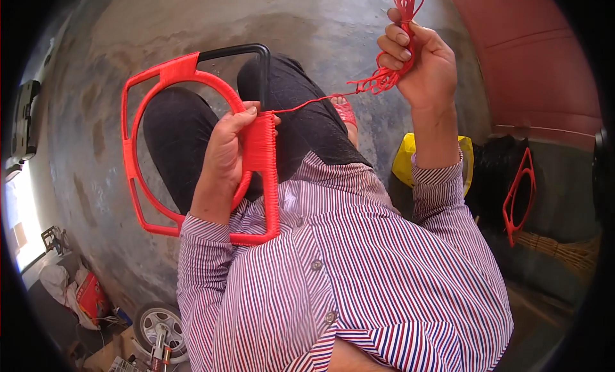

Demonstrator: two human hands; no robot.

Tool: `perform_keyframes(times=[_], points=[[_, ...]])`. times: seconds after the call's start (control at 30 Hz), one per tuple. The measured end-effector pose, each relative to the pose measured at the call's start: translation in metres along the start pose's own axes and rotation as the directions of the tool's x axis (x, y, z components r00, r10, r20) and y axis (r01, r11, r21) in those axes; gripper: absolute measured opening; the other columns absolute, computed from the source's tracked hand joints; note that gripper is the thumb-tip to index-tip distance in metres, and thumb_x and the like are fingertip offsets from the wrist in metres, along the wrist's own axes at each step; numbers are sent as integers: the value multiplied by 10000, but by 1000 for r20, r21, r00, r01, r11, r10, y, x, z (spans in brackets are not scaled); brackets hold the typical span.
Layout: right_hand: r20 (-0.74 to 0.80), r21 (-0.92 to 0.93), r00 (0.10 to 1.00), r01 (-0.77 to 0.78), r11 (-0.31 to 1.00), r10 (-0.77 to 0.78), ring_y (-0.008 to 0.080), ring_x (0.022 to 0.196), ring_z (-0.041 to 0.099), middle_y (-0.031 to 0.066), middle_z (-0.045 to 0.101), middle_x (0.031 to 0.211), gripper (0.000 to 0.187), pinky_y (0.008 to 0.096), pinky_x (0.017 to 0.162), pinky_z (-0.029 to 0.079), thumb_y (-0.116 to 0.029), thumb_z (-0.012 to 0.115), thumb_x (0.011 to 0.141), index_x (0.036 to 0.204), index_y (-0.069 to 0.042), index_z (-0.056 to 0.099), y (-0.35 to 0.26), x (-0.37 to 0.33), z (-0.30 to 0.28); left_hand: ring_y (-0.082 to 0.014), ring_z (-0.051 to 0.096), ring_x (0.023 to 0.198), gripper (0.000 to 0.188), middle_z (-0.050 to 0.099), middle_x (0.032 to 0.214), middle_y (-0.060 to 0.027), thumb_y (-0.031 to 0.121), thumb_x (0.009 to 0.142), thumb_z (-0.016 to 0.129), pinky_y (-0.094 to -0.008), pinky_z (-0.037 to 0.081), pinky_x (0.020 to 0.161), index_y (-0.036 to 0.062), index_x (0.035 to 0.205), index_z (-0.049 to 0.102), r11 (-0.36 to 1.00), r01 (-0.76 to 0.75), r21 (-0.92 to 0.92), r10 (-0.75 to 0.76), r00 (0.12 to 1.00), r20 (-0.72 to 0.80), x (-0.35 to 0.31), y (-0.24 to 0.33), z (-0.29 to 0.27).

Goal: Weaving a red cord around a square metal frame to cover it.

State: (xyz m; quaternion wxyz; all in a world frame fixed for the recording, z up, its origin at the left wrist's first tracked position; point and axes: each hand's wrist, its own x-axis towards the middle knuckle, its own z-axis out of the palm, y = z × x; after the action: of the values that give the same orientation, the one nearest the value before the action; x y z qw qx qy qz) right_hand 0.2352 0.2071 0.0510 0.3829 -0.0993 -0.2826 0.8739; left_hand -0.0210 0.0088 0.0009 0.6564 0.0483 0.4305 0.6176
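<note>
Across my lap leans a rectangular frame (272,199) with a ring inside it, mostly wrapped in red cord. One corner of its tube (264,64) is bare and black. My left hand (225,148) grips the wrapped joint between ring and frame, thumb on top. From the edge of the wrapping there, a single strand of cord (306,103) runs taut-looking up to the right. It leads to a looped bundle of red cord (384,77), which my right hand (428,67) holds raised, fingers closed around it.
To the right stand a yellow bag (403,159), a black plastic bag (496,170) and another red-wrapped frame (510,205) near a straw broom (557,247). A wheel (160,327) and assorted tools lie at lower left on the concrete floor (83,115). A red panel (532,58) rises at right.
</note>
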Motion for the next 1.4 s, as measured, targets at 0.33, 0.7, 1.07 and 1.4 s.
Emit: perform_keyframes(times=[0.33,0.7,1.07,1.4], points=[[-37,-7,998,41,999,-41,96,624,385,-5,460,747,335,264,557,323,-187,465,975,1197,52,541,-23,-4,-8,-243,703,801,231,695,951,-213,140,950,594,-327,598,740,-31,1105,591,999,24,47,-26,999,32,3,0,-4],[-581,-724,552,-14,690,-598,32,440,248,-80,320,593,200,228,396,187,-187,501,1012,1054,-33,622,-140,-118,-170,-240,706,751,177,700,894,-189,159,963,608,-327,601,676,19,1064,565,999,13,41,-12,1000,-16,8,1,-7],[-591,-617,741,-162,770,-318,33,544,393,-55,443,657,197,200,473,310,-187,567,984,1108,-50,635,-66,-78,-134,-228,703,758,157,702,896,-174,146,956,603,-316,593,686,19,1046,585,995,27,99,-27,1000,6,8,1,-10],[239,-965,970,242,-100,46,115,759,600,39,650,880,147,289,662,490,-158,676,874,993,-72,681,64,47,60,-241,622,1008,443,589,1187,-132,114,933,601,-356,544,905,-2,1334,449,983,-180,-18,180,984,-10,-5,-1,-6]])
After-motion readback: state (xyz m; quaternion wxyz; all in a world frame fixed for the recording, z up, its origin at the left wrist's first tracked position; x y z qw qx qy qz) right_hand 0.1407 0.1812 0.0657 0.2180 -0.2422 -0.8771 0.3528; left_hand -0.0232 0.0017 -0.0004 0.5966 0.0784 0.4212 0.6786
